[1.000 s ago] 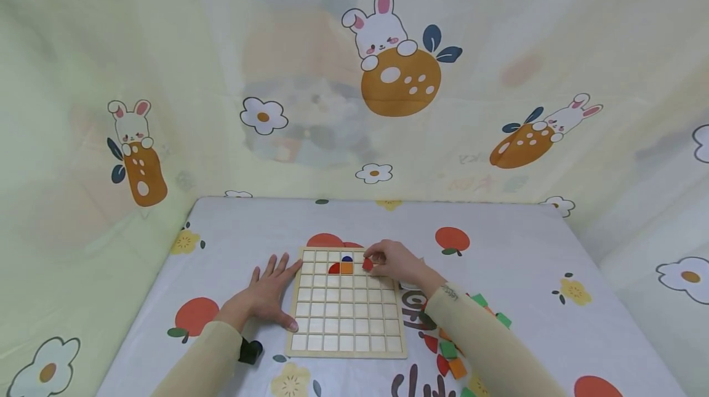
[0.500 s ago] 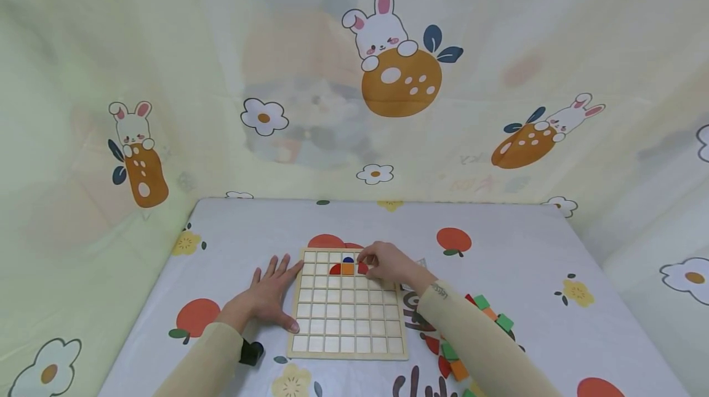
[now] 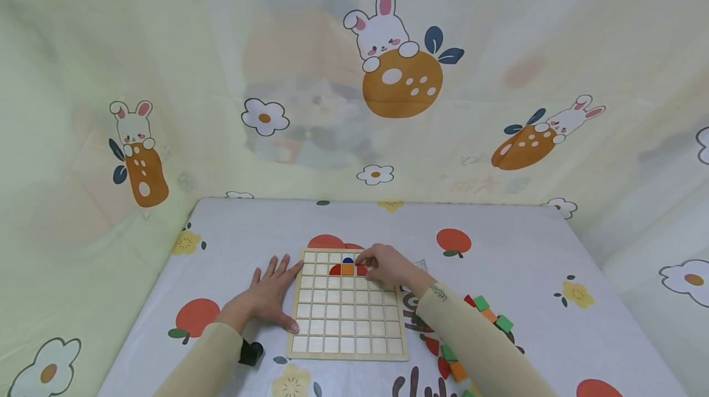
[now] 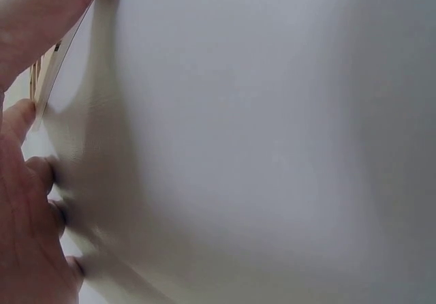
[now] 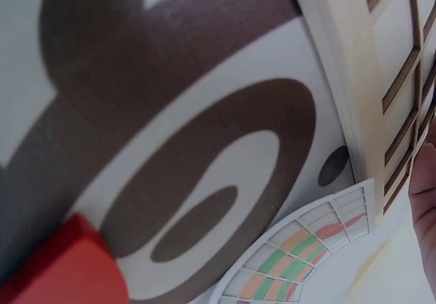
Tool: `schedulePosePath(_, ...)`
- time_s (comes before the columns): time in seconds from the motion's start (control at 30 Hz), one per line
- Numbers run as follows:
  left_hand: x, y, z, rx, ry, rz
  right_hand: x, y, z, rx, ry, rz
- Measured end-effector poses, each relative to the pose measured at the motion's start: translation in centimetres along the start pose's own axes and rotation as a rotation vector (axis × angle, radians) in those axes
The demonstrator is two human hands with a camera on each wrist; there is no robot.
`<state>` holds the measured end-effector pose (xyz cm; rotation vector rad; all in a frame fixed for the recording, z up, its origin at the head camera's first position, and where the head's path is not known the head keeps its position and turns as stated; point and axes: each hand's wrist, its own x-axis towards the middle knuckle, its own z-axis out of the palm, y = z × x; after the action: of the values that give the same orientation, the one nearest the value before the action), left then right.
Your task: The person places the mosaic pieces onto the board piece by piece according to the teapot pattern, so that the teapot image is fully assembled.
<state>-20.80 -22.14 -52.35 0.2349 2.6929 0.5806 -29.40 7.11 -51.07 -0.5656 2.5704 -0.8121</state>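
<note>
A wooden grid board (image 3: 348,311) lies on the table in the head view. My left hand (image 3: 264,296) is spread flat beside it, thumb and index finger touching its left edge. In the second row, a red quarter-round block (image 3: 335,270) sits left of an orange square block (image 3: 347,269). A blue half-round block (image 3: 348,260) is in the cell above the orange one. My right hand (image 3: 388,264) pinches another red quarter-round block (image 3: 362,271) at the cell right of the orange square; the fingers partly cover it.
Loose red, orange and green blocks (image 3: 458,370) lie to the right of the board, partly under the right forearm. A printed pattern card (image 5: 300,256) stands against the board's right side. Near the left wrist is a small black object (image 3: 252,352).
My right hand has moved left, bringing the red quarter-round block from farther right to beside the orange square. The left hand has stayed in place on the board's edge.
</note>
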Motion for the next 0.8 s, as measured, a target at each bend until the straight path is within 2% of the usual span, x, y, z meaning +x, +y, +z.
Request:
schedulePosePath(0.37,-0.01,0.06,0.05,0.006,-0.001,0.000,-0.19,-0.01,-0.26,-0.011,0.022,0.054)
schedulePosePath(0.8,-0.14,0.14,-0.19,-0.001,-0.005,0.001,-0.48,0.26,-0.04,-0.083,0.050,-0.011)
